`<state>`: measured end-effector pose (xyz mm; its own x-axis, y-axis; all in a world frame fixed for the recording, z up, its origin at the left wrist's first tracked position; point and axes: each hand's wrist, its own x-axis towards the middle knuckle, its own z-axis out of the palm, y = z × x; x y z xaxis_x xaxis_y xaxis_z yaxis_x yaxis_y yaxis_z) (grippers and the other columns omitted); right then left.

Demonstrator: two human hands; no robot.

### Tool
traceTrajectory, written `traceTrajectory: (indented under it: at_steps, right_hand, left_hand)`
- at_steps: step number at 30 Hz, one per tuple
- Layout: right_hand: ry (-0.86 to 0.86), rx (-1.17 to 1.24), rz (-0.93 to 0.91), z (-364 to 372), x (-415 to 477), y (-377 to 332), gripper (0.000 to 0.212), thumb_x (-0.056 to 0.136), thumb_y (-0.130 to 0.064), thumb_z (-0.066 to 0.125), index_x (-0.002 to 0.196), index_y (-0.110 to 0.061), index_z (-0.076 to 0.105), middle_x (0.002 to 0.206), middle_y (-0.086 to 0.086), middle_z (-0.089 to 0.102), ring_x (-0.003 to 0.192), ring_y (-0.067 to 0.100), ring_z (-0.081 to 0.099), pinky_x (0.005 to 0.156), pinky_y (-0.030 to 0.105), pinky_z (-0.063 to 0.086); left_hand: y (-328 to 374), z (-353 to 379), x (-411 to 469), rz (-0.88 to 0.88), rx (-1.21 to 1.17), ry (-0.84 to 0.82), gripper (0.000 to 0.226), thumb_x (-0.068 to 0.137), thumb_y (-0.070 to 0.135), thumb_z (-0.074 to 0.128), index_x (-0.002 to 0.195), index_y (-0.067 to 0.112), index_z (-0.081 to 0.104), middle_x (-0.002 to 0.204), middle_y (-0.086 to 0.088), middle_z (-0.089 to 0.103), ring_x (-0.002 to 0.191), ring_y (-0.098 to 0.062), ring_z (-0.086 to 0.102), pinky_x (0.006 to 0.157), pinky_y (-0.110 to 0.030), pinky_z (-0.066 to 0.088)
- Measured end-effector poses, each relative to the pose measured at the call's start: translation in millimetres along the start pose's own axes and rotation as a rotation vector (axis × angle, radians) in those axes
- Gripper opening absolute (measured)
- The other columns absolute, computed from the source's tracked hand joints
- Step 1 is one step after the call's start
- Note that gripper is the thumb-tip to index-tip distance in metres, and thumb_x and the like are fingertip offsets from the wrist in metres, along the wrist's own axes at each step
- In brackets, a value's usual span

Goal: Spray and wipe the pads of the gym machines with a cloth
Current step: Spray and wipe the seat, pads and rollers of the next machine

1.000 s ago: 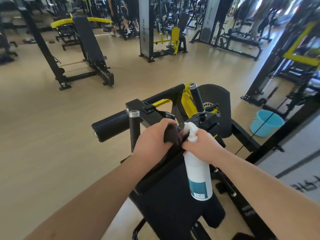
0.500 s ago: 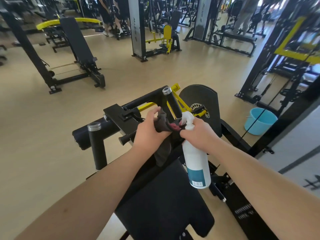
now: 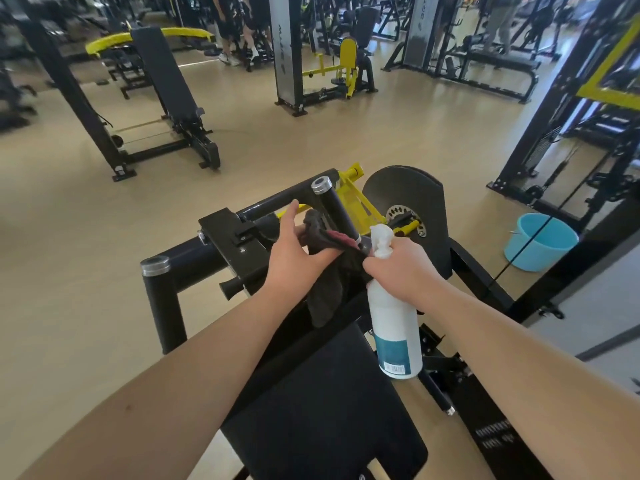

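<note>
A black gym machine stands in front of me, its flat black pad [image 3: 322, 410] below my arms. My left hand [image 3: 294, 258] holds a dark cloth [image 3: 325, 292] with a reddish edge; the cloth hangs down over the top of the pad. My right hand [image 3: 401, 268] grips the neck of a white spray bottle [image 3: 394, 327] with a teal label, which hangs upright beside the pad. The right hand's fingertips also touch the cloth's upper edge. Two black handles with silver caps [image 3: 322, 185] rise from the frame near my hands.
A light blue bucket [image 3: 540, 240] sits on the wood floor at the right, next to a black cable-machine frame [image 3: 568, 109]. An incline bench [image 3: 173, 95] stands at the far left. Other machines and people's legs fill the back of the gym.
The view has shifted nearer and a little left over the machine. The cloth, bunched in my left hand before, now hangs open between both hands. The bottle stays in my right hand.
</note>
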<state>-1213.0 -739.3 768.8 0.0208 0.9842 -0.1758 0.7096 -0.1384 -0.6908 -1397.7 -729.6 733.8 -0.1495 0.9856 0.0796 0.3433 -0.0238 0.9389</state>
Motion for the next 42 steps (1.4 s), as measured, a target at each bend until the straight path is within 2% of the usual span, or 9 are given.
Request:
traceTrajectory:
  at_steps: [6, 10, 17, 24, 29, 33, 35, 37, 42]
  right_hand:
    - [0.01, 0.042, 0.065, -10.1, 2.1, 15.9, 0.026, 0.092, -0.034, 0.067, 0.106, -0.019, 0.05, 0.087, -0.003, 0.058, 0.079, 0.015, 0.06, 0.068, 0.029, 0.051]
    - [-0.038, -0.013, 0.089, -12.6, 2.1, 28.4, 0.025, 0.091, -0.035, 0.068, 0.104, -0.02, 0.052, 0.089, -0.001, 0.06, 0.081, 0.016, 0.064, 0.072, 0.033, 0.058]
    - [-0.097, -0.064, 0.102, -12.0, -2.0, 48.9, 0.019, 0.091, -0.033, 0.068, 0.088, -0.022, 0.053, 0.087, 0.004, 0.062, 0.08, 0.018, 0.065, 0.076, 0.036, 0.06]
    - [-0.115, -0.102, 0.076, -13.2, 0.6, 56.5, 0.016, 0.092, -0.035, 0.066, 0.091, -0.021, 0.058, 0.087, 0.003, 0.065, 0.081, 0.019, 0.067, 0.077, 0.035, 0.061]
    - [-0.11, -0.085, 0.084, -13.3, 1.5, 58.5, 0.017, 0.09, -0.033, 0.067, 0.089, -0.018, 0.059, 0.084, 0.005, 0.065, 0.079, 0.018, 0.067, 0.074, 0.036, 0.06]
    - [-0.164, -0.092, 0.062, -10.1, -4.1, 62.4, 0.016, 0.091, -0.03, 0.067, 0.082, -0.024, 0.055, 0.082, 0.0, 0.062, 0.079, 0.016, 0.066, 0.065, 0.027, 0.053]
    - [-0.185, -0.099, 0.062, -7.7, -6.3, 61.5, 0.019, 0.092, -0.031, 0.068, 0.084, -0.029, 0.051, 0.084, -0.002, 0.061, 0.081, 0.016, 0.066, 0.066, 0.026, 0.052]
    - [-0.192, -0.106, 0.037, -5.4, -5.6, 56.4, 0.02, 0.092, -0.032, 0.068, 0.087, -0.032, 0.049, 0.086, -0.003, 0.062, 0.082, 0.017, 0.066, 0.07, 0.028, 0.057]
    - [-0.129, -0.054, -0.04, -1.0, 5.7, 29.1, 0.017, 0.092, -0.028, 0.068, 0.092, -0.036, 0.053, 0.088, -0.007, 0.064, 0.083, 0.016, 0.066, 0.08, 0.035, 0.062]
  left_hand:
    - [16.1, 22.7, 42.3, -0.102, -0.222, 0.089, 0.11, 0.083, 0.033, 0.084, 0.163, 0.029, 0.009, 0.117, 0.013, 0.067, 0.118, -0.011, 0.063, 0.109, -0.047, 0.049]
    - [29.4, 38.6, 64.7, -0.117, -0.244, 0.182, 0.093, 0.088, 0.024, 0.079, 0.161, 0.025, 0.022, 0.124, 0.012, 0.06, 0.123, -0.015, 0.056, 0.111, -0.035, 0.043]
    - [-1.1, 71.3, 46.2, -0.226, 0.103, -0.106, 0.041, 0.081, 0.039, 0.08, 0.119, 0.032, 0.065, 0.114, 0.001, 0.071, 0.111, -0.023, 0.066, 0.105, -0.045, 0.051]
    - [17.7, 47.1, 75.2, -0.121, -0.412, 0.073, 0.054, 0.078, 0.032, 0.084, 0.126, 0.031, 0.06, 0.118, 0.003, 0.069, 0.111, -0.013, 0.066, 0.101, -0.035, 0.053]
    - [-4.7, 58.1, 62.9, -0.115, -0.026, -0.331, 0.05, 0.09, 0.033, 0.076, 0.133, 0.041, 0.051, 0.142, 0.004, 0.056, 0.128, -0.015, 0.055, 0.111, -0.037, 0.042]
    - [3.3, 55.4, 61.1, -0.136, -0.137, -0.311, 0.054, 0.09, 0.016, 0.078, 0.129, 0.039, 0.049, 0.104, 0.013, 0.06, 0.108, -0.014, 0.062, 0.072, -0.01, 0.044]
    - [5.4, 54.4, 58.8, -0.112, -0.196, -0.255, 0.075, 0.088, 0.012, 0.079, 0.148, 0.035, 0.039, 0.107, 0.01, 0.064, 0.103, -0.006, 0.062, 0.08, -0.018, 0.047]
    - [8.2, 48.2, 63.4, -0.108, -0.261, -0.179, 0.062, 0.086, 0.009, 0.08, 0.131, 0.04, 0.051, 0.113, 0.005, 0.067, 0.105, -0.008, 0.064, 0.098, -0.032, 0.052]
    - [19.5, 20.4, 85.2, -0.08, -0.433, -0.023, 0.08, 0.083, 0.008, 0.083, 0.152, 0.02, 0.044, 0.129, 0.005, 0.063, 0.119, -0.01, 0.064, 0.105, -0.03, 0.051]
